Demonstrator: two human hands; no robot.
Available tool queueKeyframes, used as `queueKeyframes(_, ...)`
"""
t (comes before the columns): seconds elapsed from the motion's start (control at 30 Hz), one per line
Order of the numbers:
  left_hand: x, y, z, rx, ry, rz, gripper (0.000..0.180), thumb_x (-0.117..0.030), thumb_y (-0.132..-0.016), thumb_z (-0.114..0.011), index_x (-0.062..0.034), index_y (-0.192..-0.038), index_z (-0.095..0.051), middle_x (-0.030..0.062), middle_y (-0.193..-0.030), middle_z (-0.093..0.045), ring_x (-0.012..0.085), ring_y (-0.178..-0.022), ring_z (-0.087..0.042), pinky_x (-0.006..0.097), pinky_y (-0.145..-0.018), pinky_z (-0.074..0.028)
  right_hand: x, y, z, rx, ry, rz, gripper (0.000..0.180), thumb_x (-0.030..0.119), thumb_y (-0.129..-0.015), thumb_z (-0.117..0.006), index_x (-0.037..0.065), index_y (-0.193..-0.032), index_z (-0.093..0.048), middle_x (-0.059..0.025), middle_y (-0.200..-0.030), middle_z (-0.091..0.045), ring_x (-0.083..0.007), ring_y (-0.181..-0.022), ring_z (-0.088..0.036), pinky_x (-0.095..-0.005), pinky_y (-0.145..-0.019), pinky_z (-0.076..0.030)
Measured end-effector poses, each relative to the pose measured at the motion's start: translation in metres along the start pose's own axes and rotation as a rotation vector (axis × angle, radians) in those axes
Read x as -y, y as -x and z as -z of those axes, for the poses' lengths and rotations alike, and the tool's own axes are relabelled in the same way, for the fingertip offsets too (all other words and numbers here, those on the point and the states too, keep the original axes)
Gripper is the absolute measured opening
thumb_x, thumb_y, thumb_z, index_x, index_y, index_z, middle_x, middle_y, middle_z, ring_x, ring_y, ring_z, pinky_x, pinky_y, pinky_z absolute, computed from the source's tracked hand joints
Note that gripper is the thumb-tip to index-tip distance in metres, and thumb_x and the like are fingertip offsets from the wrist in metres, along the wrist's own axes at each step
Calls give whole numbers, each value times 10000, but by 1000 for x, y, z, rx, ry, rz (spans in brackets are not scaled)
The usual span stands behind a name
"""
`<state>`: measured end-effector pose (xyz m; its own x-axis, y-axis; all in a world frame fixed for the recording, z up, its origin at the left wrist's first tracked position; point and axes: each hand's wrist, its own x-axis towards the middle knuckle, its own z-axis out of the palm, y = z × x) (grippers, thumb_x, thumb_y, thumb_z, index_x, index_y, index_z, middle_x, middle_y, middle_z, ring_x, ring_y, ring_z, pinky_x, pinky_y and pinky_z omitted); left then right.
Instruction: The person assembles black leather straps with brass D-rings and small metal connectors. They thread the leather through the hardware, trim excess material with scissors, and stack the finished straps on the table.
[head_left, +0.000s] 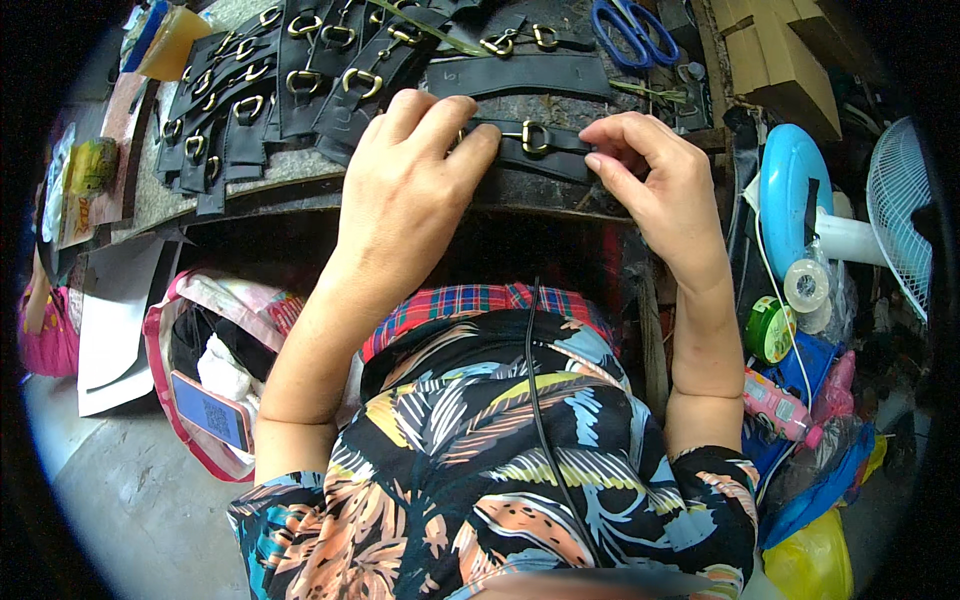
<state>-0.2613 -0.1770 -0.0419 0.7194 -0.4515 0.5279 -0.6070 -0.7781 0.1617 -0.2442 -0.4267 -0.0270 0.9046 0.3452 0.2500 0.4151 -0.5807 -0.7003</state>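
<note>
A short black leather-like strap (558, 165) lies at the table's near edge, with a brass-coloured D-shaped buckle (535, 138) on it. My left hand (415, 165) covers the strap's left part, its fingers bent and pressed down onto it; the fingertips are partly hidden. At the other end, my right hand (655, 165) pinches the strap's tip between thumb and fingers. Just beyond lies a wider flat black strip (520, 76). More black straps with brass-coloured rings (305, 82) lie overlapped to the left of my left hand.
Blue-handled scissors (635, 40) lie at the table's far right. Cardboard boxes (780, 75), a blue-and-white fan (795, 190) and a pink bottle (780, 405) stand to the right. A phone (210, 412) rests in a pink-edged bag (165, 340) at lower left.
</note>
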Motion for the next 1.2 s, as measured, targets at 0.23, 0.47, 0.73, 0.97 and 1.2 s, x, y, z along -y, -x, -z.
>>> queueKeyframes(0.23,0,1,0,-15,46,16,283,-86,-790,-672,-50,-1068,-715,103,-1116,-666,288,-1012,-622,386,-857,-538,-6,-4,4,18,64,29,158,62,-859,-774,24,-1011,-751,-98,-882,-690,-220,-780,-673,-330,-702,-537)
queueKeyframes(0.47,-3,8,7,-115,132,79,259,8,-783,-739,-30,-1037,-699,119,-1070,-665,300,-934,-636,385,-814,-551,-6,-3,4,-2,29,37,159,19,-862,-766,-8,-1017,-748,-69,-882,-679,-151,-768,-643,-282,-689,-509)
queueKeyframes(0.73,-5,21,19,-295,185,207,258,73,-783,-773,-13,-1018,-713,130,-976,-678,313,-892,-680,381,-757,-570,-4,1,6,-13,2,5,146,14,-844,-758,-9,-986,-730,-100,-875,-683,-204,-778,-680,-315,-720,-542)
queueKeyframes(0.97,-5,30,12,-127,30,179,287,-30,-734,-759,-66,-1018,-734,68,-1057,-698,266,-888,-649,356,-734,-570,-3,3,4,-36,-17,-17,155,-2,-837,-753,-11,-991,-736,-102,-893,-692,-202,-758,-652,-310,-713,-528)
queueKeyframes(1.2,-7,31,15,-114,15,204,231,-28,-803,-794,-79,-1025,-756,88,-1079,-729,282,-857,-667,377,-740,-564,1,4,3,-75,26,-40,187,3,-823,-757,10,-1009,-744,-108,-933,-692,-236,-813,-664,-336,-755,-539)
